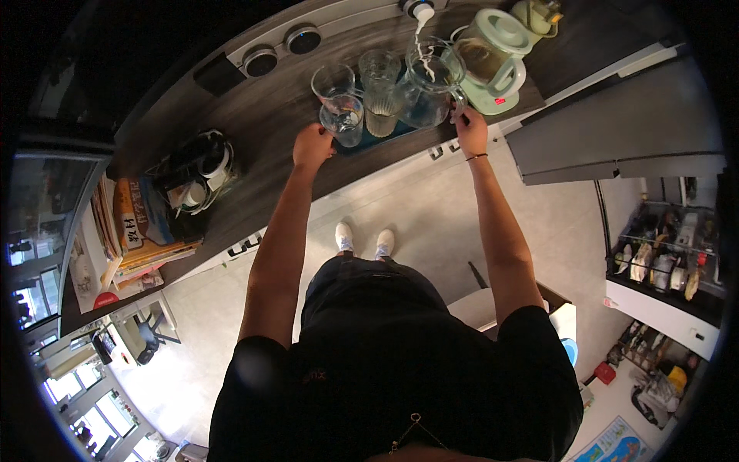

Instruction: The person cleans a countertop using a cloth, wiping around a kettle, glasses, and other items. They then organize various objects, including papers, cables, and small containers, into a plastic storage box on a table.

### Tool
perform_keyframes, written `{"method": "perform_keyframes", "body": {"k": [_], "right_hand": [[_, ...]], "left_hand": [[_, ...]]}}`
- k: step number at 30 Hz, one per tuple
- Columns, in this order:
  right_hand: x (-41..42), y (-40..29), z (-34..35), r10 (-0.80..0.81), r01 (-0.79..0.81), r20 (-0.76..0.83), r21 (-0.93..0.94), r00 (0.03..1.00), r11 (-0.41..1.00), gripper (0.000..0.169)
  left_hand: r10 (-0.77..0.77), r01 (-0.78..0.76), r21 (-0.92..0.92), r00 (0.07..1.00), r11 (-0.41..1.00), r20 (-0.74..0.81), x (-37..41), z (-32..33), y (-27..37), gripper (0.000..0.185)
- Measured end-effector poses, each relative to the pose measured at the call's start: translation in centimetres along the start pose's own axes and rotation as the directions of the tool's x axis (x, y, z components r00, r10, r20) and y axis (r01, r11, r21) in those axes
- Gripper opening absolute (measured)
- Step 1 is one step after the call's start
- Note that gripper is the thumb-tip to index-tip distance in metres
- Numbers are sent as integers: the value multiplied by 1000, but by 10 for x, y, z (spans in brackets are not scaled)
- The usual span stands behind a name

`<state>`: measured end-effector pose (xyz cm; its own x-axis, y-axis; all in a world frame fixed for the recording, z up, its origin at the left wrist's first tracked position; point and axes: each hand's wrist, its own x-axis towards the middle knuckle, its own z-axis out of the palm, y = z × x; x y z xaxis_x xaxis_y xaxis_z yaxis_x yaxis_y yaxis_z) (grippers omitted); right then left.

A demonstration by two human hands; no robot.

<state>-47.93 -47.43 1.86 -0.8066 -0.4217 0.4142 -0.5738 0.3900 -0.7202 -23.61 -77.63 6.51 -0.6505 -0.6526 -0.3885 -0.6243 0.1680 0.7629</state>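
Observation:
A dark blue tray rests on the wood-grain counter and carries several clear glass vessels. My left hand grips its left end, fingers curled at the edge. At the opposite end, my right hand is closed at the tray's edge, right beside the handle of a glass pitcher; the handle partly overlaps the fingertips. Left of the pitcher stands a ribbed glass carafe. A printed drinking glass is close to my left hand, with a glass mug behind it.
A pale green electric kettle stands on its lit base right of the tray. Wall sockets line the back, one with a white plug. Leftward are tangled cables and stacked books. An open drawer unit is far right.

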Motion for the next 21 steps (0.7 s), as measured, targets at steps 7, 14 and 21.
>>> {"method": "perform_keyframes", "body": {"k": [7, 14, 21], "right_hand": [[15, -11, -3, 75, -56, 73, -238, 994, 970, 37], [28, -28, -2, 172, -102, 183, -339, 968, 935, 36], [4, -18, 5, 218, -202, 162, -109, 962, 973, 46]], "left_hand": [[65, -69, 172, 997, 983, 31, 8, 1, 0, 35], [117, -119, 132, 993, 984, 18, 3, -4, -20, 30], [130, -125, 157, 991, 980, -23, 1, -10, -55, 26]]}}
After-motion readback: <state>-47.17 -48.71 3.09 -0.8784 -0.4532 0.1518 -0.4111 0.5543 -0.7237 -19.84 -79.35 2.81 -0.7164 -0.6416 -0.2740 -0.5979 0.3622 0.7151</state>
